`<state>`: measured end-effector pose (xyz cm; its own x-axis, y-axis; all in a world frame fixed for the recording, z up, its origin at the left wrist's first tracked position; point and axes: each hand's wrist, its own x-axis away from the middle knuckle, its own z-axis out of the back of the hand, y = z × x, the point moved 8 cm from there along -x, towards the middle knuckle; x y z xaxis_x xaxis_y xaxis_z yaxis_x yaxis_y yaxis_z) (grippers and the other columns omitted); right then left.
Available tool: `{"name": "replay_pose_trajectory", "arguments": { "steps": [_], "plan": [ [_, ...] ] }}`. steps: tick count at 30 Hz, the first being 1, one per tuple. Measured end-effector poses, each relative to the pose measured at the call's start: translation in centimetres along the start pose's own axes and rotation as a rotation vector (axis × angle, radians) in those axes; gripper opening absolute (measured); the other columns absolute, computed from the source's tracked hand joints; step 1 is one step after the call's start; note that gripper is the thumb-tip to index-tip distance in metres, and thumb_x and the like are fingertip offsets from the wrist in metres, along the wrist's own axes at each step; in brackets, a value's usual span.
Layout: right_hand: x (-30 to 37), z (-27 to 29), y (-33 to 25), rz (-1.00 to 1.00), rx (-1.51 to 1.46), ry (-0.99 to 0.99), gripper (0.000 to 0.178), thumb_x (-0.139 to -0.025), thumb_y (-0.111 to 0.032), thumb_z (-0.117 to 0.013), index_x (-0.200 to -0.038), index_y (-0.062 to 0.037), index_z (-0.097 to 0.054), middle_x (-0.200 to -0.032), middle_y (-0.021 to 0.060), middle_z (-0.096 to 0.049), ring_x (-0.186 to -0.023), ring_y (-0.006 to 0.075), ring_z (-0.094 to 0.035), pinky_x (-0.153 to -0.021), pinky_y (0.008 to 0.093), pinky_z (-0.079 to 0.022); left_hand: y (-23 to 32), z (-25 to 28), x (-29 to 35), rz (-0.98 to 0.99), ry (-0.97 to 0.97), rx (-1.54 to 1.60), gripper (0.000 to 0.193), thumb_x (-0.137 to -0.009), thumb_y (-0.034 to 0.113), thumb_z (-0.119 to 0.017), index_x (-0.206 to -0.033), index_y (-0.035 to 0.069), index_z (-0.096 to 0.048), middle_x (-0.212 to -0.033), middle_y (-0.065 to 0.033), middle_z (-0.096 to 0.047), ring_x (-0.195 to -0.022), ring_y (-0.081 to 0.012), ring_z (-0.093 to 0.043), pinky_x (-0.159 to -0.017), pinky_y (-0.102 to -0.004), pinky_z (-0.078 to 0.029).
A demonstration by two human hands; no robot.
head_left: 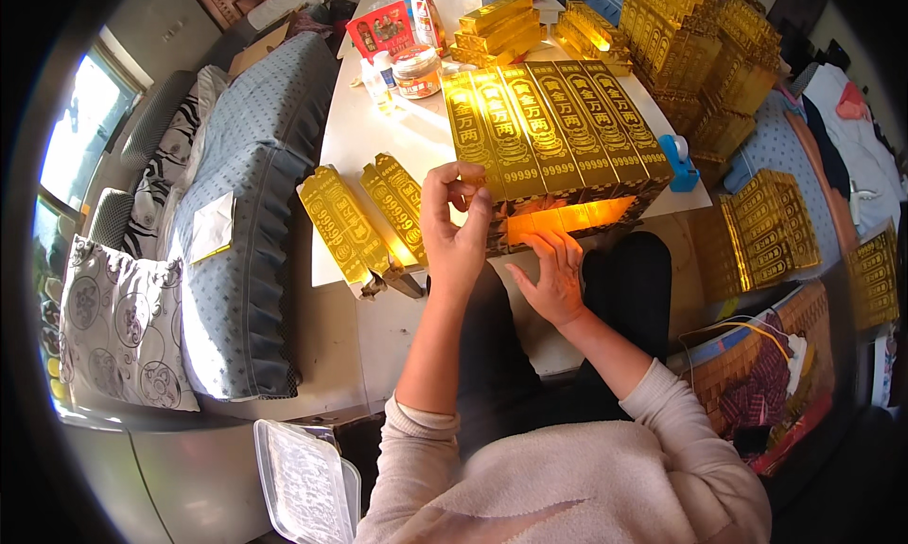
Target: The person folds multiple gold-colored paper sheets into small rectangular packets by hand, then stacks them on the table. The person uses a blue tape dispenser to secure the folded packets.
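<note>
Gleaming gold with dark lettering across the box (558,118), glowing orange inside. Showing white on the bench (352,139), beige on the sweater (558,464), black on the trousers (632,279). Displaying small dark motifs on the blue sofa (251,128), grey circles on the pale cushion (123,322).

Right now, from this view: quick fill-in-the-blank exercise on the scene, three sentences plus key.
1. The left hand is at the near ____ corner (left or right) of the row of gold boxes in front of the person.
2. The right hand is closer than the left hand to the ____-coloured tape dispenser.
3. The jar stands on the ____-coloured table.

Missing words: left; blue; white.
</note>
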<state>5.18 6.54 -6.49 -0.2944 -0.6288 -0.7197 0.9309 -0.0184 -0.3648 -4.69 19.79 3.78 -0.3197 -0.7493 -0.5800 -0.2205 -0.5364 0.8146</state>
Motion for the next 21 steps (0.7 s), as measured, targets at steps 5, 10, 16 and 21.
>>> {"name": "replay_pose_trajectory", "arguments": {
  "steps": [5, 10, 16, 21],
  "plan": [
    [-0.5, -1.3, -0.6, 0.101, 0.076, -0.020, 0.074, -0.076, -0.028, -0.088, -0.138, -0.0109, -0.051, -0.136, 0.0068, -0.055, -0.132, 0.0256, -0.047, -0.112, 0.0436, -0.031, 0.1, -0.4, -0.2, -0.004, 0.009, -0.065, 0.021, -0.087, -0.004, -0.061, -0.106, 0.005, -0.064, -0.100, -0.0032, -0.057, -0.087, -0.0124, -0.052, -0.078, -0.0270, -0.045],
    [-0.5, -2.5, -0.2, 0.156, 0.156, 0.052, 0.077, -0.074, -0.031, -0.089, -0.137, -0.0113, -0.052, -0.133, 0.0059, -0.057, -0.128, 0.0246, -0.050, -0.111, 0.0432, -0.032, 0.3, -0.6, -0.2, 0.030, 0.029, -0.045, 0.021, -0.086, -0.007, -0.058, -0.103, 0.004, -0.064, -0.096, -0.0033, -0.055, -0.083, -0.0117, -0.055, -0.075, -0.0262, -0.046],
    [-0.7, -3.0, -0.2, 0.220, 0.226, 0.175, 0.064, -0.076, -0.019, -0.083, -0.133, -0.0121, -0.054, -0.125, 0.0041, -0.062, -0.121, 0.0230, -0.055, -0.107, 0.0432, -0.036, 0.3, -0.6, -0.4, 0.013, 0.022, -0.046, 0.022, -0.086, -0.008, -0.056, -0.103, 0.004, -0.064, -0.096, -0.0037, -0.055, -0.080, -0.0109, -0.056, -0.073, -0.0252, -0.047],
    [-0.7, -3.3, 0.3, 0.239, 0.227, 0.201, 0.059, -0.076, -0.016, -0.080, -0.129, -0.0129, -0.055, -0.122, 0.0026, -0.063, -0.117, 0.0219, -0.057, -0.105, 0.0419, -0.037, 0.4, -0.8, -0.3, 0.023, 0.044, -0.076, 0.021, -0.086, -0.009, -0.057, -0.101, 0.004, -0.064, -0.098, -0.0036, -0.055, -0.079, -0.0101, -0.057, -0.073, -0.0242, -0.048]
  ]
}}
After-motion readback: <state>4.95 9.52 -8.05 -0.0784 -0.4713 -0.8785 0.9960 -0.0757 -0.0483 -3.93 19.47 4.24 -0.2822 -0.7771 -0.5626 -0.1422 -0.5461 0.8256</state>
